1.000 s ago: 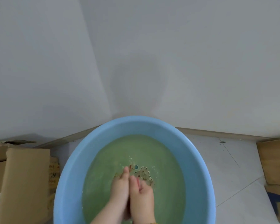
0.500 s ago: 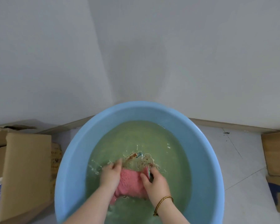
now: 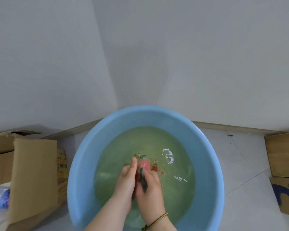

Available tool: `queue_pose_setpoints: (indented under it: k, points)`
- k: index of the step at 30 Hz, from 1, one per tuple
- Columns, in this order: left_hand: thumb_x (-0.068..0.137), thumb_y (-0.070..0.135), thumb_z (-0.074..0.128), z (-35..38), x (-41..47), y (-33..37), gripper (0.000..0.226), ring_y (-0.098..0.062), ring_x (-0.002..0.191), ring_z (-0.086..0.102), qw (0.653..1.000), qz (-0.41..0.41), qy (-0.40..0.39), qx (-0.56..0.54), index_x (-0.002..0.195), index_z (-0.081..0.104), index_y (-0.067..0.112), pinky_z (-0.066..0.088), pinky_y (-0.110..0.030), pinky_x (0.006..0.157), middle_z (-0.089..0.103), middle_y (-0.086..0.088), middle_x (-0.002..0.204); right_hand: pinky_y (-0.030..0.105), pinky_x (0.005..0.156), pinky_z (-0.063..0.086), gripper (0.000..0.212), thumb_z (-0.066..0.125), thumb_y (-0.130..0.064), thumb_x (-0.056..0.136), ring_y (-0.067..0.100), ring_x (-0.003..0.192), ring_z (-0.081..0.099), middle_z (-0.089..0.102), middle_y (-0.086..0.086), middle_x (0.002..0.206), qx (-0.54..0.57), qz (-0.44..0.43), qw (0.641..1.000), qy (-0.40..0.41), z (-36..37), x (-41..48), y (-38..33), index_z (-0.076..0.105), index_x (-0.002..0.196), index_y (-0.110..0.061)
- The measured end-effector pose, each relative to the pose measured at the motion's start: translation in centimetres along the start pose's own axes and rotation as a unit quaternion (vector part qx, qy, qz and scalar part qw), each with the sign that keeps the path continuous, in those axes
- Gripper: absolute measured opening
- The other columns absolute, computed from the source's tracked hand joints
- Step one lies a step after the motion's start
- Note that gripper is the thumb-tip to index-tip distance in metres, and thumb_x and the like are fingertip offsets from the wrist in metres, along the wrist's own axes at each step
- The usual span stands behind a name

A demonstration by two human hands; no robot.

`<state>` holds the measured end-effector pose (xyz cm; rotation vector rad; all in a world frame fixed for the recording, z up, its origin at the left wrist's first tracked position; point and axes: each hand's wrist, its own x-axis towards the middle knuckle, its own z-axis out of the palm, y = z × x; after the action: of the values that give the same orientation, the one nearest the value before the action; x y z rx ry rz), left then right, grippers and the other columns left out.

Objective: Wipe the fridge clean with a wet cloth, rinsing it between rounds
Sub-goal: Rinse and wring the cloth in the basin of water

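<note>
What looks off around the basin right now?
The water in the basin looks cloudy green, which seems poor for rinsing the cloth. No spill shows on the floor.

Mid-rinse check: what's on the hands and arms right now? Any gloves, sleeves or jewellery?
No gloves and no sleeves in view: the left hand and right hand are bare, as are both forearms down to the frame edge. The right wrist carries a thin braided cord bracelet, golden and dark brown. The left wrist shows nothing worn.
</note>
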<state>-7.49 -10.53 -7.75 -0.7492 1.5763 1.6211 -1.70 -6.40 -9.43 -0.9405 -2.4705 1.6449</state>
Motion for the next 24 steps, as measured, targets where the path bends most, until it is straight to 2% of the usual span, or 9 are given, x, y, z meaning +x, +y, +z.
queue_pose_setpoints:
  k: [4,8,10,12,14,17,20,22,24]
  points:
    - [0.089,0.015,0.051,0.0,-2.8,1.9,0.012,-0.019,0.061,0.052,0.994,0.036,0.002,-0.099,0.078,0.052,0.011,0.043,-0.027,0.056,0.054,-0.007,0.069,0.019,0.087,0.039,0.052,0.046,-0.021,0.066,0.006,0.098,0.046,0.045,-0.009,0.109,-0.135,-0.206,0.967,0.062,-0.8,-2.0,0.2,0.048,0.119,-0.022]
    - [0.093,0.014,0.045,0.1,-4.5,3.2,0.018,-0.017,0.055,0.058,0.986,0.007,-0.046,-0.158,0.077,0.054,0.01,0.049,-0.024,0.052,0.06,-0.006,0.062,0.024,0.104,0.023,0.091,0.057,-0.036,0.062,0.015,0.128,0.032,0.038,0.005,0.138,-0.124,-0.145,0.975,0.113,-1.9,-2.3,0.2,0.014,0.142,-0.033]
    - [0.095,0.015,0.041,0.4,-5.4,3.6,0.022,-0.013,0.047,0.061,0.984,0.009,-0.109,-0.138,0.079,0.055,0.008,0.051,-0.018,0.048,0.062,-0.003,0.051,0.023,0.104,0.028,0.096,0.062,-0.034,0.06,0.006,0.126,0.038,0.045,-0.007,0.137,-0.058,-0.105,0.993,0.016,-2.1,-2.0,-0.7,0.011,0.139,-0.047]
    - [0.096,0.012,0.037,0.4,-5.9,3.7,0.023,-0.008,0.042,0.057,0.985,0.032,-0.15,-0.082,0.086,0.057,0.008,0.047,-0.012,0.046,0.057,0.0,0.043,0.011,0.091,0.037,0.079,0.063,-0.031,0.059,-0.006,0.106,0.052,0.056,-0.035,0.11,0.014,-0.034,0.995,-0.092,-3.0,-1.5,-1.7,0.027,0.119,-0.066]
    - [0.095,0.008,0.038,-0.1,-5.9,3.9,0.021,-0.007,0.044,0.054,0.981,0.037,-0.18,-0.059,0.098,0.058,0.012,0.044,-0.011,0.044,0.056,0.0,0.049,0.014,0.072,0.042,0.047,0.06,-0.041,0.06,0.002,0.086,0.061,0.065,-0.025,0.086,-0.033,-0.04,0.995,-0.09,-4.1,-1.0,-1.8,0.049,0.104,-0.054]
    - [0.084,-0.006,0.05,-1.1,-5.7,4.6,0.039,-0.01,0.049,0.054,0.966,0.015,-0.253,-0.059,0.113,0.052,0.02,0.045,-0.019,0.049,0.06,-0.004,0.064,0.016,0.056,0.037,0.024,0.061,-0.027,0.064,0.007,0.065,0.054,0.063,-0.004,0.065,-0.247,-0.221,0.942,0.056,-5.8,0.4,-1.4,0.05,0.085,-0.027]
    - [0.059,-0.005,0.065,-1.7,-4.5,4.3,0.076,-0.015,0.068,0.059,0.932,-0.057,-0.353,0.063,0.123,0.04,0.029,0.052,-0.032,0.067,0.054,-0.007,0.094,0.022,0.051,0.031,0.017,0.055,-0.022,0.07,0.011,0.061,0.032,0.05,-0.002,0.053,-0.308,-0.411,0.85,0.12,-6.8,1.3,-0.8,0.039,0.076,-0.021]
    - [0.059,0.001,0.063,-1.5,-4.5,4.0,0.057,-0.017,0.068,0.059,0.872,-0.128,-0.428,0.201,0.11,0.046,0.021,0.055,-0.033,0.064,0.054,-0.009,0.086,0.022,0.049,0.03,0.01,0.05,-0.02,0.072,0.011,0.061,0.033,0.05,-0.002,0.055,-0.354,-0.464,0.807,0.093,-7.3,1.6,-1.2,0.041,0.076,-0.019]
    - [0.067,0.002,0.062,-1.0,-4.3,3.3,0.018,-0.013,0.066,0.063,0.821,-0.155,-0.452,0.312,0.083,0.059,0.009,0.055,-0.025,0.055,0.061,-0.007,0.067,0.02,0.042,0.029,0.006,0.046,-0.02,0.069,0.012,0.053,0.043,0.052,-0.004,0.056,-0.393,-0.469,0.79,0.042,-7.3,1.8,-1.3,0.05,0.073,-0.019]
